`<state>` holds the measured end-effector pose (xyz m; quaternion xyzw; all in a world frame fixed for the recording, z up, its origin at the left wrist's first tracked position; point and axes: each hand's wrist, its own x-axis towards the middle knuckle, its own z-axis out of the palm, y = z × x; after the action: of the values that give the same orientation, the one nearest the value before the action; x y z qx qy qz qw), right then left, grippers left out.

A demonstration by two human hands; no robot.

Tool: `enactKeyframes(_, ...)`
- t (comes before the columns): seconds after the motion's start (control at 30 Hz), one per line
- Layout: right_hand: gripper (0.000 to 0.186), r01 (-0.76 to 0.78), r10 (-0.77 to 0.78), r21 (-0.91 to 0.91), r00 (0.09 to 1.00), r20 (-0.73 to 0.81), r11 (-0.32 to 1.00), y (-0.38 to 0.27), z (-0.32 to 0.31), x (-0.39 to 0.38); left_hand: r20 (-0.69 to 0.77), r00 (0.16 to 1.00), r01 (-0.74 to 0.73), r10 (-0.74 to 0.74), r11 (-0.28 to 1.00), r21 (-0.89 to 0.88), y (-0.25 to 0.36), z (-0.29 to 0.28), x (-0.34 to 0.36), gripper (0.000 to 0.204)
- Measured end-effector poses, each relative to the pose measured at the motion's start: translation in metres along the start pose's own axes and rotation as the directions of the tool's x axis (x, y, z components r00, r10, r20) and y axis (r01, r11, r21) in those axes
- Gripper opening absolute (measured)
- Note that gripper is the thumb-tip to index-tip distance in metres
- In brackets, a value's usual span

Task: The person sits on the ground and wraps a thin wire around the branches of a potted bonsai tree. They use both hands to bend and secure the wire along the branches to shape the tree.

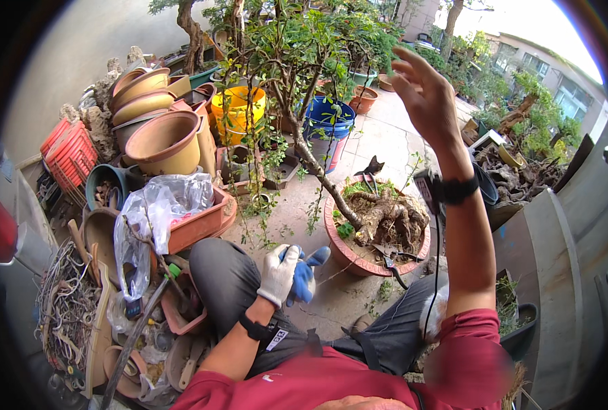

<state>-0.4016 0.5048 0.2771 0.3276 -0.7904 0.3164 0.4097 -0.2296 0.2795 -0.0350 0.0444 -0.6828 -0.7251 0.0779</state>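
My left hand (278,277) wears a white knit work glove. Its fingers are closed around a second, blue-coated glove (302,281), bunched up above my knee. Bare and lifted high at the right, my right hand (421,96) has its fingers apart and holds nothing. Between and beyond my hands stands a round terracotta-coloured pot (341,247) with a gnarled bonsai tree (379,215), whose slanting trunk leans to the left. A cutter with dark handles (391,265) lies on the pot's near rim. Another dark-handled tool (370,171) sticks up at its far side.
Stacked clay pots (164,143), a yellow bucket (239,113) and a blue bucket (329,119) stand at the far left and middle. Plastic sheeting (143,232) covers a planter at my left, near a wire bundle (65,318). A black cable (439,273) hangs from my right wrist.
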Motion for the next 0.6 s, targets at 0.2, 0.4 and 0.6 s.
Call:
enactKeyframes(0.2, 0.06, 0.064, -0.081, -0.318, 0.996, -0.039, 0.946, 0.033, 0.017, 0.052, 0.0, 1.0, -0.001, 0.001, 1.0, -0.005, -0.007, 0.0, 0.002, 0.027)
enactKeyframes(0.4, 0.054, 0.026, -0.027, -0.425, 1.0, 0.005, 0.905, 0.037, 0.026, 0.065, 0.015, 1.0, 0.015, -0.016, 0.999, 0.032, -0.012, -0.001, 0.005, 0.028)
enactKeyframes(0.6, 0.044, -0.038, 0.045, -0.393, 0.999, 0.01, 0.919, 0.035, 0.023, 0.056, -0.001, 1.0, 0.003, -0.003, 0.992, 0.123, -0.017, 0.0, 0.004, 0.029)
